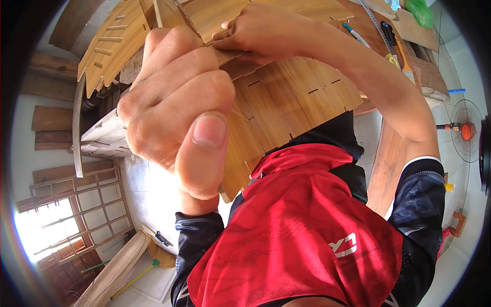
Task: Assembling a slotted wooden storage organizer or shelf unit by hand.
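My left hand (pixel 179 102) is raised close to the camera, its fingers curled into a fist with the thumb folded along them. Whatever it grips, if anything, is hidden. Past it, my right hand (pixel 261 33) bends its fingers over the edge of a narrow wooden piece (pixel 229 56) at the top of the view. Below that hand lies a large slotted wooden panel (pixel 302 97) with short dark slits, reaching toward my lap. An upright wooden board (pixel 168 13) stands behind the fist, partly covered by it.
A slotted wooden panel (pixel 112 43) sits at the far left. On the right are a pen (pixel 358 36), a measuring tape (pixel 376 23), a dark-handled tool (pixel 388 33) and a green plastic bag (pixel 420 13). A fan (pixel 465 130) stands farther right; a broom (pixel 161 256) lies lower left.
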The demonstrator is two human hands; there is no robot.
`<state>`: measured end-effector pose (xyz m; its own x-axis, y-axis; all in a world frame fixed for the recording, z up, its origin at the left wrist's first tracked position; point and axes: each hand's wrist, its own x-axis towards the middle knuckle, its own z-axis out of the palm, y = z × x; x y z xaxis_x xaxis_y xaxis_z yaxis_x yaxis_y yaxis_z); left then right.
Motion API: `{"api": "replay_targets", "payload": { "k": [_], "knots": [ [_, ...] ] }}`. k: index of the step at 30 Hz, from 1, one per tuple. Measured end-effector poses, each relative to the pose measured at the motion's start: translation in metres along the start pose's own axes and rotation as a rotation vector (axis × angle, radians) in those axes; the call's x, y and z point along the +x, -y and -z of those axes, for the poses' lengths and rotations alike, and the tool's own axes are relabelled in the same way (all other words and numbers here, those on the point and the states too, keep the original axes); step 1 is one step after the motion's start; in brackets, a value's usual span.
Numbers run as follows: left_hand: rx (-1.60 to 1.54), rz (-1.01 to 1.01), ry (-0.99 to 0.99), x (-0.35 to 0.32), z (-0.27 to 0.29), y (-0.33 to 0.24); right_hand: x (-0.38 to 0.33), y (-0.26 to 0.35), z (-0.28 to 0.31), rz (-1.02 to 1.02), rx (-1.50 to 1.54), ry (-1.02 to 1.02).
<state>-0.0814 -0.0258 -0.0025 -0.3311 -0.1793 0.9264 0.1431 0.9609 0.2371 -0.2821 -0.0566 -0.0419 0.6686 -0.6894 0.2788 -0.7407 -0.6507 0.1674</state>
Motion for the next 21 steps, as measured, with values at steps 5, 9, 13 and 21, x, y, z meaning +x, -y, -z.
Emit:
{"api": "replay_targets", "payload": {
  "k": [5,9,13,21],
  "knots": [
    [0.023,-0.02,0.07,0.006,0.001,-0.003,0.002,0.0,0.006,0.019,-0.014,0.029],
    [0.018,-0.015,0.064,0.004,-0.001,0.0,0.016,0.002,0.036,-0.009,0.025,0.284],
    [0.025,0.018,0.049,0.003,0.01,-0.004,0.001,-0.009,0.006,0.067,0.116,-0.024],
    [0.045,0.043,0.072,-0.019,0.037,-0.004,0.019,0.003,-0.011,0.151,-0.059,-0.001]
  ]
}}
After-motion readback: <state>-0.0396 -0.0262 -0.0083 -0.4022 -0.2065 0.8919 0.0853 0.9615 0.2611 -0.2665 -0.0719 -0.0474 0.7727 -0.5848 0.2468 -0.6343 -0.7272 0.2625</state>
